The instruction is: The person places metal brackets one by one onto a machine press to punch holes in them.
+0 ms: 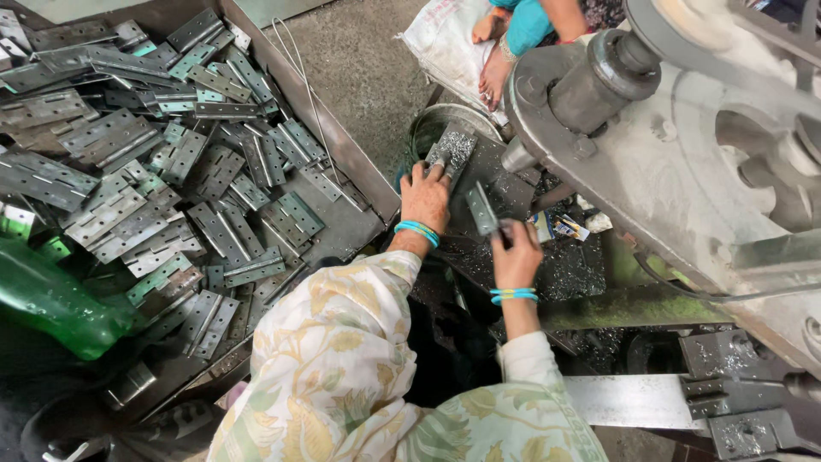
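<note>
our left hand [425, 195] lies flat, fingers spread and pressing on a small metal plate [453, 147] dusted with shavings, at the far edge of the dark work surface [564, 269] beside the machine. it pins the plate down rather than clasping it.

our right hand [516, 255] is curled shut, thumb and fingertips pinching the near end of a folded grey hinge [482, 209]. the hinge sticks up and away from the hand, tilted, just right of our left wrist and below the plate.

blue bangles [418, 231] on both wrists; pale floral sleeves [342, 359] below.

to the left, a metal tray [346, 154] heaped with many loose hinges [171, 171], flat and overlapping. a green bottle [51, 304] lies at its near left edge.

to the right, a large grey machine [684, 162] with a round shaft [590, 81] pointing toward the plate. metal filings scattered over the work surface.

top centre, another person's bare foot [496, 73] rests on a white sack [445, 47].
</note>
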